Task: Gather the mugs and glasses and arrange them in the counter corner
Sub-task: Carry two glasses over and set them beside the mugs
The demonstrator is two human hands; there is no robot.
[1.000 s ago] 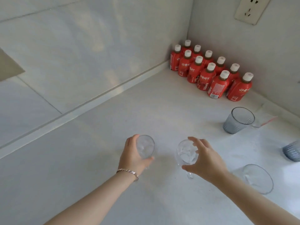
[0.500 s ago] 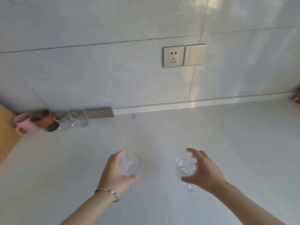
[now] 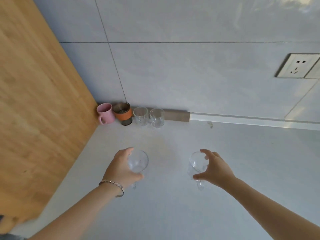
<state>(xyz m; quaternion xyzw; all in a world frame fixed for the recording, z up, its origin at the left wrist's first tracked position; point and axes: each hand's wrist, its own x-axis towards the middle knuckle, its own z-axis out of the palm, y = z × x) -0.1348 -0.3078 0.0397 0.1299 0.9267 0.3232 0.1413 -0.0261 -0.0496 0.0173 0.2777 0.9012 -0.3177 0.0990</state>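
My left hand [image 3: 121, 168] grips a clear stemmed glass [image 3: 139, 161] by its bowl, held above the white counter [image 3: 173, 205]. My right hand [image 3: 214, 168] grips a second clear stemmed glass [image 3: 196, 163] the same way. In the counter corner, against the wall, stand a pink mug [image 3: 105, 113], a dark cup with an orange band [image 3: 123, 113] and two clear glasses [image 3: 140, 116] [image 3: 156, 117] in a row. Both held glasses are well in front of that row.
A tall wooden panel [image 3: 38, 101] closes off the left side of the counter. The grey tiled wall behind carries a white power socket [image 3: 297, 65] at the right. A grey strip [image 3: 176, 116] runs along the wall's foot beside the glasses.
The view has swung left, from the red bottles at the far end to the corner with the mugs. Both hands have kept their glasses and carried them closer to that corner.
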